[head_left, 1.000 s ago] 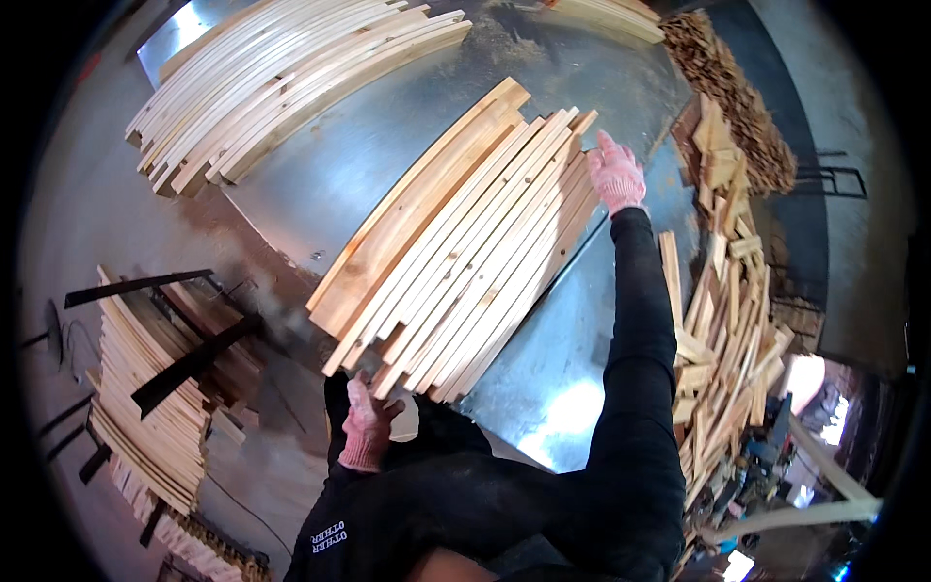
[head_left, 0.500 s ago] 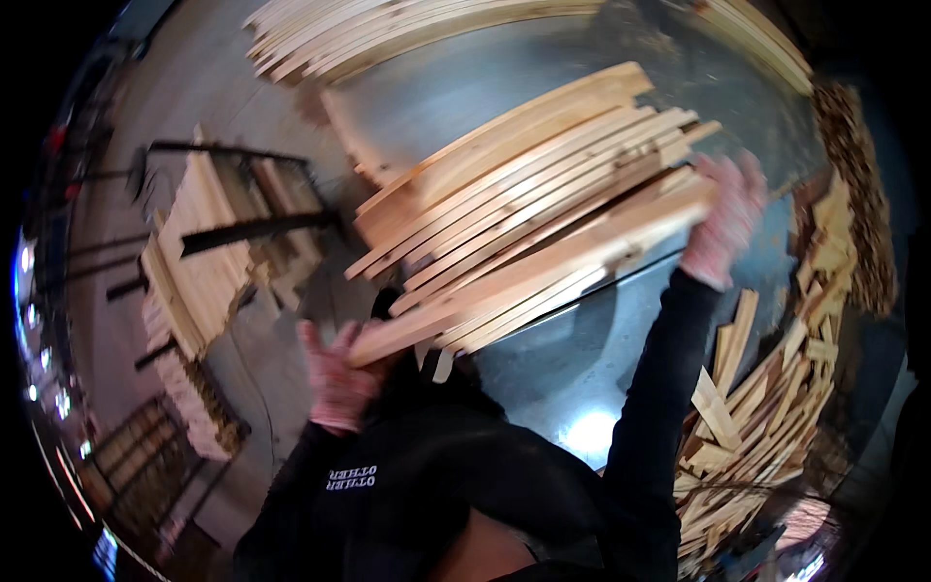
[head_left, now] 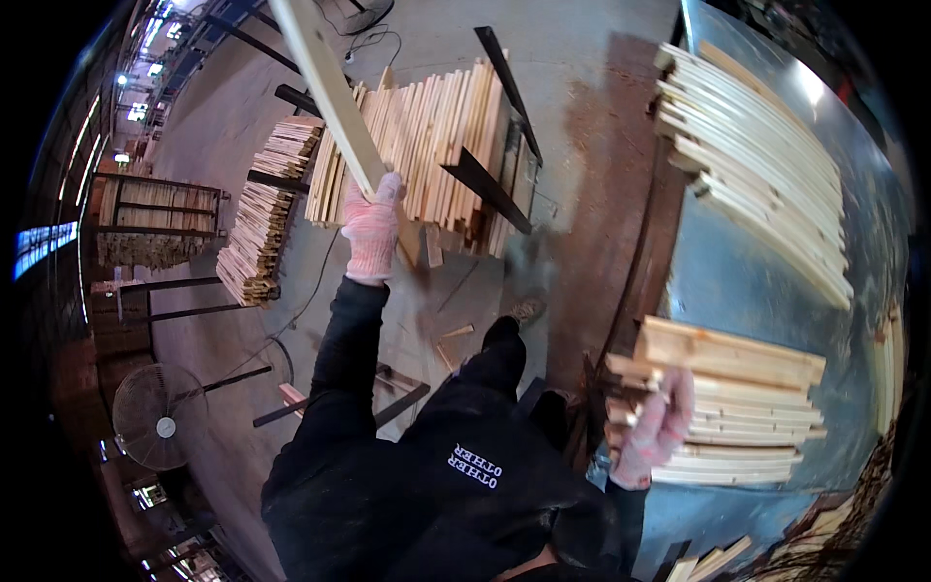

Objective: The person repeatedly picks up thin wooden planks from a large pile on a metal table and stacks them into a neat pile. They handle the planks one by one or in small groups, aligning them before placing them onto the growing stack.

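In my left hand (head_left: pixel 372 233), gloved in pink and white, is one end of a long pale wooden board (head_left: pixel 332 92), the fingers closed round it. The board slants up and away past the top edge of the view, over a stack of boards (head_left: pixel 470 116) held between black metal uprights. My right hand (head_left: pixel 652 441), in a matching glove, hovers at the left end of a row of boards (head_left: pixel 742 403) on a metal table (head_left: pixel 766 330). Its fingers look loosely bent and apart, slightly blurred, with no board between them.
A second row of boards (head_left: pixel 756 160) lies farther back on the table. Black uprights (head_left: pixel 490 189) jut from the rack. Another stack (head_left: pixel 267 218) stands to its left. A round fan (head_left: pixel 163 417) is at the lower left; a cable (head_left: pixel 315 291) and wood scraps (head_left: pixel 454 339) lie on the floor.
My view and body have turned left, from the table toward the rack. The board held between both hands is now in the left hand alone; my right hand has let go of it.
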Demonstrator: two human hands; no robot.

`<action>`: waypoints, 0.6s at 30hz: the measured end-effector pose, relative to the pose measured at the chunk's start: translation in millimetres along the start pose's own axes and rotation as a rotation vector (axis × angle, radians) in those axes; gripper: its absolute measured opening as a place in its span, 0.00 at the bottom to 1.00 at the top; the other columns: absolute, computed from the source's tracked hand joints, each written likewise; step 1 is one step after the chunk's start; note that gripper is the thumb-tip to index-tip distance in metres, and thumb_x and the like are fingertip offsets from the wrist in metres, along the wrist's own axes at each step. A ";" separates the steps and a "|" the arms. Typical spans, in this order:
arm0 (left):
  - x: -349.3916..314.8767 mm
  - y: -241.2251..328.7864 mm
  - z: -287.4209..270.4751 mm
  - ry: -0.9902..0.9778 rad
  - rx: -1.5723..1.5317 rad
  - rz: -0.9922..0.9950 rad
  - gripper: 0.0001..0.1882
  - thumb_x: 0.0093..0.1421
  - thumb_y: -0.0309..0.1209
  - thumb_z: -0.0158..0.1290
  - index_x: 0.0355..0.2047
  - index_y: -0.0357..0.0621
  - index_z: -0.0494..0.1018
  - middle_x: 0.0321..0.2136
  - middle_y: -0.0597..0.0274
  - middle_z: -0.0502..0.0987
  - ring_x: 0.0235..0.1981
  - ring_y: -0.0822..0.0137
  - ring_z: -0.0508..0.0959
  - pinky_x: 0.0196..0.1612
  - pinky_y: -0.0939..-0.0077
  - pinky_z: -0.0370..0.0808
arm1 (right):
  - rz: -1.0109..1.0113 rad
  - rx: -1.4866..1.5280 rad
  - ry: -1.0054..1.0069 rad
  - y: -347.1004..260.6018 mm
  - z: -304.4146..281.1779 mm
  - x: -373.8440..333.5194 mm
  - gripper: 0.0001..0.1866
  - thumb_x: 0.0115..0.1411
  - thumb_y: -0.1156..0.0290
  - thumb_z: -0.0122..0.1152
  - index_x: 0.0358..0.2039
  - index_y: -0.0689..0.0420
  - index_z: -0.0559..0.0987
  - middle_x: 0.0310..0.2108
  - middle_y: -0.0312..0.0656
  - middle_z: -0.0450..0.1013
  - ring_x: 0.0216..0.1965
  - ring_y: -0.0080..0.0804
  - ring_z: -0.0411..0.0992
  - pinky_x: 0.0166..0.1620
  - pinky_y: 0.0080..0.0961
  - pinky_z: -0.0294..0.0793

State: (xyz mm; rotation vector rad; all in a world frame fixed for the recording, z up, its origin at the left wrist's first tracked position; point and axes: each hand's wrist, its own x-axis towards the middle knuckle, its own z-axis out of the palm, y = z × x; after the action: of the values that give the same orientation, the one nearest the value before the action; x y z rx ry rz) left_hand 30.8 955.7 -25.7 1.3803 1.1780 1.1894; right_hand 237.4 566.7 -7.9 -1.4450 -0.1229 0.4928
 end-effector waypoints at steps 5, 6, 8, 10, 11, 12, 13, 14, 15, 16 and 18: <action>141.5 -184.6 -32.0 -0.063 1.015 -0.157 0.26 0.62 0.45 0.55 0.52 0.38 0.70 0.43 0.45 0.80 0.43 0.45 0.80 0.46 0.55 0.76 | -0.011 -0.604 0.259 15.7 41.2 -19.1 0.20 0.68 0.79 0.49 0.60 0.69 0.69 0.57 0.53 0.70 0.57 0.39 0.71 0.61 0.32 0.69; 164.1 -218.0 -9.6 -0.081 1.116 -0.229 0.27 0.63 0.47 0.54 0.52 0.38 0.70 0.44 0.43 0.79 0.45 0.42 0.79 0.47 0.54 0.76 | 0.109 -0.403 0.372 30.5 42.5 -27.3 0.20 0.69 0.77 0.50 0.60 0.69 0.69 0.55 0.54 0.72 0.54 0.41 0.73 0.59 0.32 0.70; 186.2 -270.2 38.6 -0.228 1.268 -0.272 0.28 0.64 0.48 0.51 0.55 0.38 0.69 0.45 0.40 0.78 0.49 0.41 0.77 0.53 0.56 0.75 | 0.022 -0.504 0.242 42.0 58.3 -36.9 0.20 0.67 0.74 0.54 0.58 0.68 0.71 0.54 0.55 0.73 0.51 0.41 0.74 0.56 0.31 0.73; 170.0 -400.4 25.5 -0.645 1.171 -0.094 0.21 0.68 0.43 0.46 0.49 0.38 0.74 0.46 0.43 0.78 0.50 0.48 0.77 0.55 0.60 0.74 | -0.047 -0.829 0.180 17.5 73.7 -68.7 0.18 0.65 0.75 0.57 0.54 0.67 0.75 0.49 0.54 0.76 0.48 0.40 0.76 0.54 0.31 0.74; 171.9 -414.9 33.3 -0.737 1.216 -0.021 0.20 0.67 0.41 0.46 0.48 0.38 0.74 0.45 0.45 0.78 0.49 0.49 0.77 0.53 0.60 0.74 | 0.038 -1.088 0.229 4.1 87.8 -64.1 0.16 0.63 0.75 0.59 0.51 0.66 0.77 0.46 0.52 0.78 0.46 0.39 0.76 0.53 0.31 0.74; 177.0 -411.1 30.6 -0.770 1.235 0.022 0.18 0.67 0.39 0.47 0.48 0.39 0.74 0.44 0.46 0.78 0.47 0.51 0.77 0.52 0.61 0.74 | 0.118 -1.101 0.225 -4.0 81.9 -64.5 0.14 0.60 0.76 0.62 0.47 0.63 0.80 0.40 0.49 0.79 0.43 0.43 0.77 0.51 0.33 0.75; 186.6 -406.3 20.8 -0.771 1.230 0.035 0.17 0.66 0.38 0.47 0.48 0.39 0.74 0.44 0.48 0.78 0.45 0.52 0.77 0.50 0.62 0.74 | 0.109 -1.206 0.178 -13.4 76.0 -52.4 0.14 0.59 0.77 0.63 0.47 0.61 0.80 0.41 0.50 0.79 0.42 0.47 0.77 0.49 0.35 0.75; 192.9 -403.0 6.8 -0.745 1.208 0.019 0.16 0.66 0.36 0.48 0.48 0.40 0.74 0.43 0.50 0.78 0.44 0.54 0.77 0.49 0.62 0.75 | 0.062 -1.252 0.209 -7.4 53.9 -60.7 0.12 0.61 0.77 0.62 0.46 0.60 0.81 0.44 0.50 0.79 0.47 0.41 0.77 0.52 0.32 0.75; 197.3 -396.8 -10.4 -0.723 1.171 0.009 0.14 0.65 0.34 0.48 0.47 0.40 0.74 0.42 0.51 0.77 0.42 0.55 0.77 0.47 0.63 0.75 | -0.019 -1.311 0.288 8.7 27.5 -72.5 0.16 0.61 0.77 0.63 0.50 0.60 0.78 0.44 0.50 0.79 0.47 0.40 0.77 0.52 0.33 0.74; 193.7 -386.6 -24.3 -0.711 1.132 0.012 0.13 0.65 0.32 0.49 0.47 0.41 0.74 0.41 0.53 0.77 0.41 0.57 0.77 0.46 0.64 0.75 | -0.060 -1.222 0.463 22.8 4.5 -81.5 0.18 0.63 0.76 0.60 0.53 0.61 0.76 0.41 0.46 0.78 0.45 0.36 0.76 0.53 0.32 0.73; 160.8 -353.8 -63.4 -0.713 1.076 0.087 0.12 0.64 0.28 0.50 0.47 0.42 0.74 0.39 0.56 0.77 0.38 0.60 0.77 0.43 0.65 0.75 | 0.026 -0.962 0.774 43.3 -44.5 -90.0 0.22 0.68 0.71 0.54 0.61 0.62 0.68 0.43 0.39 0.73 0.45 0.27 0.71 0.53 0.28 0.72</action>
State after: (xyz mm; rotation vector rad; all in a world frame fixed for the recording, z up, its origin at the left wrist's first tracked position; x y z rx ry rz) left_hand -52.0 1155.4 -354.7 2.3751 1.2325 -0.0593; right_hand 162.7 492.3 -37.0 -2.4819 0.3269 -0.1898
